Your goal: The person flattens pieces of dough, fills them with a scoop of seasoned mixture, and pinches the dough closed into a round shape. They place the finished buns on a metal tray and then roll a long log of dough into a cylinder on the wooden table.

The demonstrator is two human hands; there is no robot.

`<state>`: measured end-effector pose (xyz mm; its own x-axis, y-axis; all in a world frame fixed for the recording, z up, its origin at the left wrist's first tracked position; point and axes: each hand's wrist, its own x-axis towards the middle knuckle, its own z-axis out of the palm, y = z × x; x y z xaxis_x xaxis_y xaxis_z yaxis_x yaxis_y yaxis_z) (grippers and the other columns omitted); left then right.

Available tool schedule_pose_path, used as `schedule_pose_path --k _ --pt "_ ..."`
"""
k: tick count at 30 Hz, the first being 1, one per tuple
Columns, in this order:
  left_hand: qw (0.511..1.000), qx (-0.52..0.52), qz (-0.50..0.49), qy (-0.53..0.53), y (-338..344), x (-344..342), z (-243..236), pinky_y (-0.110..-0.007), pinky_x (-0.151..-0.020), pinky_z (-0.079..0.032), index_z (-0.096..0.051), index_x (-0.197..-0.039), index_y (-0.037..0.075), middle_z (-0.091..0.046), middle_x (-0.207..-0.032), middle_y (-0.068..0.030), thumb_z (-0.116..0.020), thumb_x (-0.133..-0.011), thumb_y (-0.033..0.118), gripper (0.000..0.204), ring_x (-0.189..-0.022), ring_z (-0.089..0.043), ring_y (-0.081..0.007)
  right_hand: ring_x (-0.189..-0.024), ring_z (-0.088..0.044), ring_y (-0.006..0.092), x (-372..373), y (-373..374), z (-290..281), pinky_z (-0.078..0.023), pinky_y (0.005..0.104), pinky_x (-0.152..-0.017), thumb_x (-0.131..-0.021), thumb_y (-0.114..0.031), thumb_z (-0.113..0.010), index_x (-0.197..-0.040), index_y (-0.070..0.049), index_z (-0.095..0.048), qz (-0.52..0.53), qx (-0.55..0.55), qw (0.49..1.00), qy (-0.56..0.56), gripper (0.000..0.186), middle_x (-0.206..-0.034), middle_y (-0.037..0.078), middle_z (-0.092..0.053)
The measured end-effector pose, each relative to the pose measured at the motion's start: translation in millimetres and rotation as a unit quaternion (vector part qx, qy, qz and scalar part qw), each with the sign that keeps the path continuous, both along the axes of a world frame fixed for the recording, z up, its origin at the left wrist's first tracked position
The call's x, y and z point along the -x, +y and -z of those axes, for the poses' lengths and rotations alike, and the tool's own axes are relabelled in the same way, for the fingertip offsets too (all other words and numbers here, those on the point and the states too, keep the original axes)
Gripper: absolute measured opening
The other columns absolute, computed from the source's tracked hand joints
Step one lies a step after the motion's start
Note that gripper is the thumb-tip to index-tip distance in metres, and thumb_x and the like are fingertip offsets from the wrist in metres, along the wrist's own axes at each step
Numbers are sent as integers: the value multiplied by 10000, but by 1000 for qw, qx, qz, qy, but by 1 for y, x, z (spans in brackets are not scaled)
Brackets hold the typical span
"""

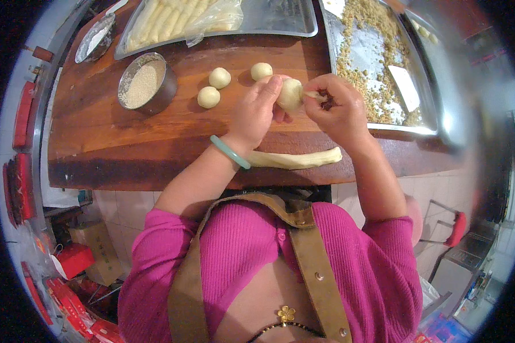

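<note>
My left hand (256, 111) is closed around a round, pale dough ball (290, 96) above the wooden table. Right beside it, my right hand (349, 111) pinches a small tag of dough (313, 95) between thumb and fingers. Whether that tag still joins the ball cannot be made out. Something dark reddish-brown shows inside the curl of the right fingers, too unclear to name. Beyond the left hand sit three smooth dough balls (220, 77). Under my wrists, a pale dough rope (303, 159) lies along the table's near edge, its left end hidden by my left arm.
Left of the balls stands a metal bowl (165, 94) of pale grains. A smaller bowl (96, 39) with white powder is farther left. At the back, a metal tray (277, 20) holds plastic-covered dough strips. On the right, another tray (365, 97) carries brown crumbs and a white scraper (403, 88).
</note>
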<state>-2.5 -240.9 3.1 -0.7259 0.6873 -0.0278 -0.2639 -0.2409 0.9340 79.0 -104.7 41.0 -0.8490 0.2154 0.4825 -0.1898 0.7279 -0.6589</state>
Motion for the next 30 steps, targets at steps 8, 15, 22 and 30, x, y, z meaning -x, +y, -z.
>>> schedule_pose_path --k 8,15,22,30 --pt "968 215 128 -27 1 22 5 -244 -396 -354 -544 -813 92 -520 -637 -31 -363 -899 426 390 -476 -459 -124 -705 -561 327 5 -2 2 -471 377 -629 -653 -69 -626 -797 -50 -563 -140 -163 974 -66 158 -807 138 -568" --pt "932 16 230 -279 -14 34 37 -236 -366 -373 -569 -843 80 -599 -720 -61 -381 -892 401 375 -500 -522 -123 -748 -560 308 -4 6 14 -481 383 -635 -619 -18 -623 -814 -67 -599 26 -104 992 59 203 -917 141 -543" --pt "958 -102 111 -244 -2 22 12 -322 -702 -483 -538 -968 27 -606 -927 -180 -370 -897 390 406 -855 -596 -243 -894 -561 291 -21 -1 59 -463 360 -753 -742 -21 -570 -897 -37 -592 -19 -13 996 -88 157 -1041 132 -541" --pt "999 -20 2 26 21 -3 1 -273 -750 -463 -547 -991 2 -569 -957 -61 -465 -887 276 305 -823 -560 -147 -874 -585 227 -25 -8 63 -528 302 -630 -824 -222 -573 -1243 -98 -385 -223 767 598 -56 476 -1090 108 -538"
